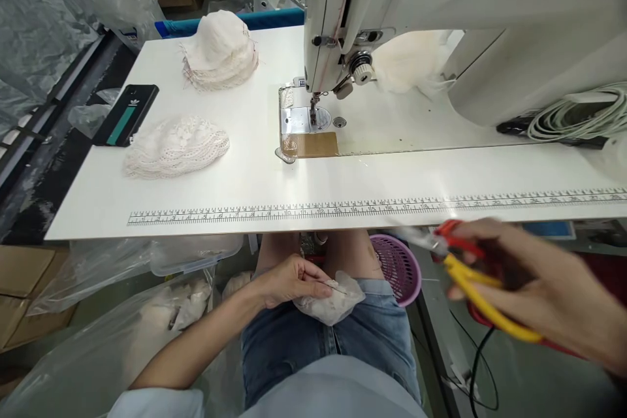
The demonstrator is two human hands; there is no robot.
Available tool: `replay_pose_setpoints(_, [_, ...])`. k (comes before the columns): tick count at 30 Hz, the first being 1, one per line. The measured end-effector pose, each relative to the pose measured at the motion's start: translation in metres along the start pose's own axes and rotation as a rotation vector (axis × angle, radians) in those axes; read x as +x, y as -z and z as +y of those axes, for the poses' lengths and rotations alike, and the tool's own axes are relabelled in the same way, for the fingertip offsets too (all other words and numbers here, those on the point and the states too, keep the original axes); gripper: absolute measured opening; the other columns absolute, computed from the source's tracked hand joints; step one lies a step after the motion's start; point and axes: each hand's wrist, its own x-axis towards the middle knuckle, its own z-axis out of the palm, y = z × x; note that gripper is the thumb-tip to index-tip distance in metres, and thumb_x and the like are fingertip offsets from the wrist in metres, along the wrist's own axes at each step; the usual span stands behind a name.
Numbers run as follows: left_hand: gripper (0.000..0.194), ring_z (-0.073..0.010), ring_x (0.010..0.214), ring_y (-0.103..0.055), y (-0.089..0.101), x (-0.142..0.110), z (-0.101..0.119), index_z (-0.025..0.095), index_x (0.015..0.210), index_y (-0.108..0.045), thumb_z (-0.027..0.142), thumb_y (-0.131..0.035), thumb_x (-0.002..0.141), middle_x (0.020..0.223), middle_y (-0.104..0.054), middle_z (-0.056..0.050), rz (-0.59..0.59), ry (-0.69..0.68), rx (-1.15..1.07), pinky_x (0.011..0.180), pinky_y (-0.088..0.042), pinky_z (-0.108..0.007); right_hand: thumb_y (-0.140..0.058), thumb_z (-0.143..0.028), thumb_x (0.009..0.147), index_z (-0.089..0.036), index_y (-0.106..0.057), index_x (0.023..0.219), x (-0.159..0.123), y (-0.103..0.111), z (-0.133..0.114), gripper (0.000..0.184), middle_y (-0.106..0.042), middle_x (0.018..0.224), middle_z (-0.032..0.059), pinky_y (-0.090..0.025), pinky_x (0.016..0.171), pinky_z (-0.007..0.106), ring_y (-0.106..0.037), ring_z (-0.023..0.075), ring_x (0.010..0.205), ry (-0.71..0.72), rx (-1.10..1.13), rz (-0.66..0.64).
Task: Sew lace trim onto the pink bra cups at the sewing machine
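Over the lap, my left hand [306, 281] pinches a small white fabric piece [337, 304]; a thin dark strand lies by the fingertips. To the right, just below the table's front edge, my right hand [524, 268] is wrapped round scissors [473, 281] with red and yellow handles. Motion smears the hand and the blades, which point left. The two hands are well apart, and the scissors do not touch the fabric. Beyond them stands a white sewing machine [318, 13], its presser foot [313, 111] above the metal plate.
On the white table [255, 189] sit a stack of white fabric caps [220, 49], a stack of lace-edged pieces [176, 147] and a black phone [126, 116]. A printed ruler [343, 210] runs along the front edge. Below are a purple basket [414, 274] and plastic bags [112, 333].
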Motion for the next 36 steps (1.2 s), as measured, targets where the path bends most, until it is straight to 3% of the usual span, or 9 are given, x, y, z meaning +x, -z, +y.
replay_pose_setpoints(3, [0.032, -0.0098, 0.062, -0.057, 0.000, -0.001, -0.002, 0.014, 0.080, -0.075, 0.034, -0.081, 0.055, 0.070, -0.070, -0.004, -0.005, 0.001, 0.007, 0.061, -0.043, -0.020, -0.069, -0.048, 0.069, -0.028, -0.051, 0.109, -0.011, -0.026, -0.016, 0.048, -0.063, 0.102, 0.0033, -0.054, 0.073, 0.032, -0.063, 0.0233, 0.085, -0.062, 0.077, -0.443])
replay_pose_setpoints(6, [0.034, -0.0105, 0.061, -0.056, 0.000, -0.002, -0.004, 0.014, 0.079, -0.075, 0.035, -0.081, 0.054, 0.069, -0.070, -0.004, 0.008, 0.001, 0.023, 0.062, -0.043, -0.021, -0.074, -0.048, 0.060, -0.028, -0.049, 0.114, -0.013, -0.045, -0.022, 0.063, -0.060, 0.114, 0.0056, -0.051, 0.082, 0.037, -0.058, 0.0306, 0.101, -0.116, 0.049, -0.588])
replay_pose_setpoints(8, [0.034, -0.0103, 0.061, -0.056, 0.000, -0.004, -0.005, 0.014, 0.079, -0.075, 0.036, -0.081, 0.054, 0.069, -0.070, -0.004, 0.013, -0.003, 0.035, 0.062, -0.042, -0.022, -0.075, -0.044, 0.059, -0.027, -0.050, 0.114, -0.013, -0.053, -0.023, 0.062, -0.060, 0.116, 0.0056, -0.049, 0.085, 0.037, -0.056, 0.0312, 0.105, -0.129, 0.058, -0.642])
replay_pose_setpoints(20, [0.040, -0.0089, 0.056, -0.049, 0.000, -0.007, 0.000, 0.013, 0.078, -0.074, 0.043, -0.080, 0.052, 0.061, -0.064, -0.001, 0.058, 0.016, 0.054, 0.057, -0.036, -0.022, -0.068, -0.030, 0.066, -0.027, -0.055, 0.104, -0.012, -0.066, -0.020, 0.040, -0.067, 0.106, 0.0014, -0.051, 0.068, 0.026, -0.064, 0.0222, 0.087, -0.103, 0.054, -0.687])
replay_pose_setpoints(27, [0.042, -0.0091, 0.057, -0.051, 0.002, -0.006, -0.002, 0.013, 0.078, -0.074, 0.042, -0.081, 0.050, 0.064, -0.066, -0.002, 0.073, 0.013, -0.006, 0.059, -0.038, -0.022, -0.052, -0.021, 0.079, -0.024, -0.048, 0.100, -0.010, -0.070, -0.018, 0.021, -0.069, 0.064, -0.0039, -0.046, 0.061, 0.024, -0.064, 0.0173, 0.066, -0.133, 0.230, -0.790])
replay_pose_setpoints(31, [0.038, -0.0098, 0.059, -0.053, 0.003, -0.006, -0.002, 0.014, 0.078, -0.074, 0.041, -0.081, 0.051, 0.066, -0.067, -0.002, 0.059, -0.005, -0.015, 0.062, -0.040, -0.023, -0.050, -0.021, 0.080, -0.024, -0.045, 0.092, -0.012, -0.071, -0.014, 0.013, -0.067, 0.069, -0.0042, -0.045, 0.057, 0.022, -0.063, 0.0149, 0.062, -0.172, 0.245, -0.802])
replay_pose_setpoints(36, [0.039, -0.0115, 0.060, -0.056, 0.004, -0.006, -0.002, 0.013, 0.078, -0.075, 0.041, -0.081, 0.052, 0.068, -0.069, -0.003, 0.061, -0.012, -0.009, 0.061, -0.041, -0.022, -0.053, -0.027, 0.081, -0.024, -0.047, 0.091, -0.017, -0.076, -0.004, 0.012, -0.067, 0.079, -0.0012, -0.048, 0.065, 0.024, -0.063, 0.0158, 0.067, -0.146, 0.267, -0.769])
